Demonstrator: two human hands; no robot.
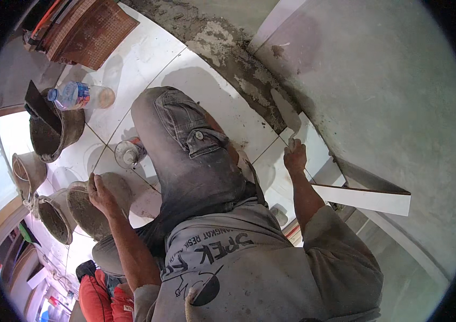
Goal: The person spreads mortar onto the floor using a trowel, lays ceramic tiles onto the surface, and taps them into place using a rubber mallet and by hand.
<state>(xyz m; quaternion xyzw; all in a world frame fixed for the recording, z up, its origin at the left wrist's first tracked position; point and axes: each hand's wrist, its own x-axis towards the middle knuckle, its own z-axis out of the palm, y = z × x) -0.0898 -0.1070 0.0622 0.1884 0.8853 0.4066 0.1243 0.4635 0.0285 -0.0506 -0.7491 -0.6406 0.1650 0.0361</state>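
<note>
1. Floor (147,59) of white tiles borders a rough mortar strip (220,40) beside a grey wall (389,96).
2. Trowel (286,110) lies along the strip's near end, long axis slanting forward-left, tip away from the person.
3. Right hand (295,155): fingers wrapped around its handle. Left hand (103,197): near a bucket (119,188), grip unclear.
4. Dark lettering marks the shirt (238,273); a coloured label wraps the bottle (71,95).

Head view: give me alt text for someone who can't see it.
The right hand holds a trowel at a mortar strip along a wall; the left hand is at a bucket. More buckets and a bottle are on white tiles.
</note>
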